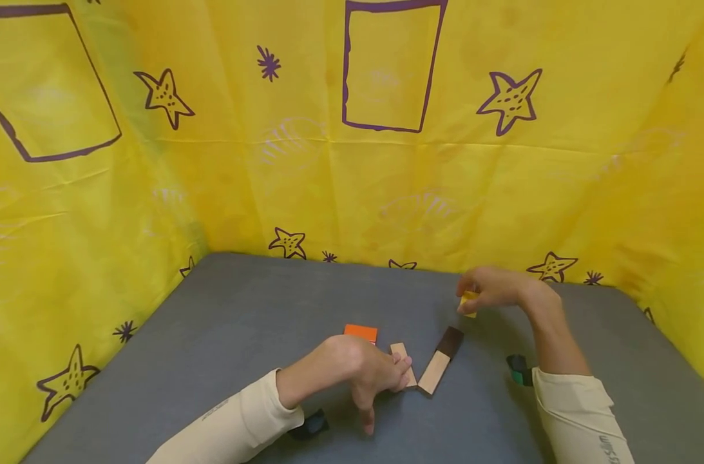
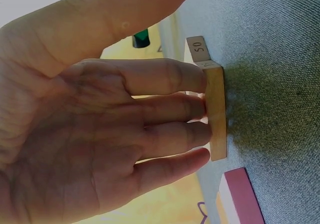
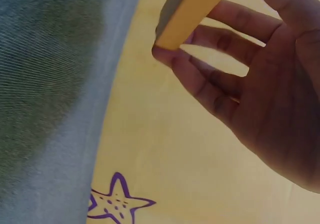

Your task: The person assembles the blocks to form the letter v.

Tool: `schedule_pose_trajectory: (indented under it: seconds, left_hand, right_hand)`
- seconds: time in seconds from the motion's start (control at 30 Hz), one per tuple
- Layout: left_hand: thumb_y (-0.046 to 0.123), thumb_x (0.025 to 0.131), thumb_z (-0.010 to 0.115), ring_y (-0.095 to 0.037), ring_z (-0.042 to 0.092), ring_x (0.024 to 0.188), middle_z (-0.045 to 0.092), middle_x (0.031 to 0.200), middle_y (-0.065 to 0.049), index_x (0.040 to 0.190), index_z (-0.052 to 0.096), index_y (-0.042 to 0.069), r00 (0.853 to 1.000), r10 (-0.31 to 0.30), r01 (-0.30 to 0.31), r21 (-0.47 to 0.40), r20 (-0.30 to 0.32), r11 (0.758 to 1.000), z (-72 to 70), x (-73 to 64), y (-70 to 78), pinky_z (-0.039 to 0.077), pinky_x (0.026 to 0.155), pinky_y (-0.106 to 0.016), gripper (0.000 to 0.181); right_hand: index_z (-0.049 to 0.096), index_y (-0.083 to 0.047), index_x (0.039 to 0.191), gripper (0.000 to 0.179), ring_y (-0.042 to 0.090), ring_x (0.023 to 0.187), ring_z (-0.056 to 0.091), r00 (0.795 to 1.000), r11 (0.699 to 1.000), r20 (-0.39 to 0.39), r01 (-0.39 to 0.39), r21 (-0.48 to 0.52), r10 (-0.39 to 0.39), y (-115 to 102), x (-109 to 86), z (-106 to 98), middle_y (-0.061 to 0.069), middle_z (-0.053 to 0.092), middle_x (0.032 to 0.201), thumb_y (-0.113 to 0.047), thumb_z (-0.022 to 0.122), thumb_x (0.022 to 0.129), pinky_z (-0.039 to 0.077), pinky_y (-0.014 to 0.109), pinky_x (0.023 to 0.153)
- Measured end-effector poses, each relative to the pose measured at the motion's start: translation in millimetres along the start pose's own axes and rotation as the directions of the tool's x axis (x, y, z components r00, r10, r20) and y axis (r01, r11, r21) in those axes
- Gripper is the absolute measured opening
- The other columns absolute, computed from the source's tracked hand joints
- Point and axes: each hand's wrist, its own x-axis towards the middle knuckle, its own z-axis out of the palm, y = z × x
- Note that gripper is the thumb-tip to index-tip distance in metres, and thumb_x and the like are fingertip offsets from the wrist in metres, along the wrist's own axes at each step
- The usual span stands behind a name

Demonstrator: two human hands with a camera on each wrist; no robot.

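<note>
My left hand (image 1: 380, 374) has its fingers laid against a plain wooden block (image 1: 398, 350). In the left wrist view those fingers are straight, their tips touching that block's (image 2: 216, 114) long side, and the thumb stands apart. Farther back, my right hand (image 1: 493, 287) pinches a yellow block (image 1: 469, 304) above the grey surface; the right wrist view shows the yellow block (image 3: 192, 16) at the fingertips. A second plain wooden block (image 1: 434, 374) slants away from the first, their near ends close together. A dark brown block (image 1: 450, 341) lines up with its far end.
An orange block (image 1: 360, 332) lies behind my left wrist, partly hidden by it. The grey padded surface (image 1: 259, 309) ends at yellow cloth walls (image 1: 305, 180) with purple drawings, at the back and sides. Dark straps (image 1: 520, 370) hang at both wrists.
</note>
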Motion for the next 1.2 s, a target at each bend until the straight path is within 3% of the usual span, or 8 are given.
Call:
schedule_pose_trajectory:
  seconds: [0.17, 0.4, 0.57, 0.7, 0.8, 0.97, 1.2]
  left_hand:
    - [0.058, 0.083, 0.082, -0.009, 0.022, 0.161, 0.005, 0.178, 0.007, 0.167, 0.025, 0.032, 1.0, 0.002, -0.002, -0.014, -0.001, 1.0, 1.6, -0.7, -1.2, 0.033, 0.125, -0.026, 0.104]
    - [0.058, 0.084, 0.081, -0.008, 0.022, 0.161, 0.005, 0.178, 0.007, 0.167, 0.026, 0.032, 1.0, -0.003, 0.003, 0.004, 0.0, 1.0, 2.1, -1.3, -0.6, 0.033, 0.125, -0.025, 0.103]
    - [0.058, 0.084, 0.081, -0.008, 0.019, 0.162, 0.004, 0.178, 0.007, 0.167, 0.026, 0.031, 1.0, -0.003, 0.003, 0.012, 0.004, 1.0, 2.5, -1.4, 0.2, 0.032, 0.126, -0.026, 0.102]
    - [0.057, 0.084, 0.082, -0.009, 0.025, 0.16, 0.006, 0.178, 0.006, 0.167, 0.026, 0.031, 1.0, -0.004, 0.004, 0.001, 0.003, 1.0, 2.2, -1.0, 0.0, 0.035, 0.124, -0.027, 0.103]
    - [0.057, 0.084, 0.082, -0.009, 0.029, 0.159, 0.008, 0.178, 0.005, 0.167, 0.026, 0.031, 1.0, -0.005, 0.005, -0.012, 0.002, 1.0, 1.5, -0.6, -0.2, 0.037, 0.123, -0.027, 0.104]
    - [0.057, 0.083, 0.082, -0.009, 0.024, 0.161, 0.007, 0.178, 0.005, 0.167, 0.026, 0.031, 1.0, -0.004, 0.004, -0.008, 0.01, 1.0, 0.7, -0.4, 0.1, 0.035, 0.125, -0.027, 0.104]
    - [0.058, 0.084, 0.081, -0.008, 0.018, 0.163, 0.006, 0.178, 0.007, 0.166, 0.027, 0.031, 1.0, -0.005, 0.005, 0.018, 0.003, 1.0, 1.4, -0.6, 1.2, 0.031, 0.127, -0.026, 0.102]
  right_hand:
    - [0.075, 0.0, 0.108, 0.031, 0.012, 0.08, 0.058, 0.999, 1.0, 0.036, -0.022, -0.006, 0.022, -2, 9.7, 8, 0.001, 0.073, 0.092, -0.025, 0.078, 0.09, 0.052, 0.031, 0.075]
    - [0.075, -0.005, 0.095, 0.021, 0.01, 0.072, 0.052, 0.995, 0.998, 0.073, -0.061, -0.012, 0.062, -3, 18.6, 16, -0.001, 0.066, 0.08, -0.025, 0.079, 0.09, 0.045, 0.027, 0.066]
    - [0.072, -0.003, 0.095, 0.023, 0.012, 0.075, 0.052, 0.991, 0.995, 0.09, -0.1, -0.026, 0.102, 0, 22.4, 21, 0.001, 0.064, 0.085, -0.024, 0.08, 0.089, 0.044, 0.027, 0.068]
    - [0.071, -0.003, 0.099, 0.026, 0.014, 0.079, 0.052, 0.988, 0.992, 0.101, -0.114, -0.046, 0.118, 0, 24.1, 23, 0.002, 0.063, 0.09, -0.026, 0.079, 0.09, 0.044, 0.028, 0.071]
    - [0.071, -0.002, 0.106, 0.028, 0.018, 0.085, 0.057, 0.99, 0.992, 0.102, -0.09, -0.086, 0.098, 0, 23.0, 24, 0.006, 0.067, 0.098, -0.023, 0.078, 0.09, 0.049, 0.032, 0.077]
    - [0.074, -0.006, 0.119, 0.034, 0.027, 0.106, 0.064, 0.991, 0.99, 0.123, -0.027, -0.135, 0.044, 0, 19.5, 22, 0.013, 0.071, 0.122, -0.012, 0.081, 0.086, 0.054, 0.043, 0.094]
    - [0.077, -0.013, 0.111, 0.029, 0.022, 0.099, 0.059, 0.987, 0.992, 0.155, -0.009, -0.123, 0.028, -3, 19.2, 21, 0.008, 0.07, 0.115, -0.007, 0.082, 0.084, 0.051, 0.037, 0.089]
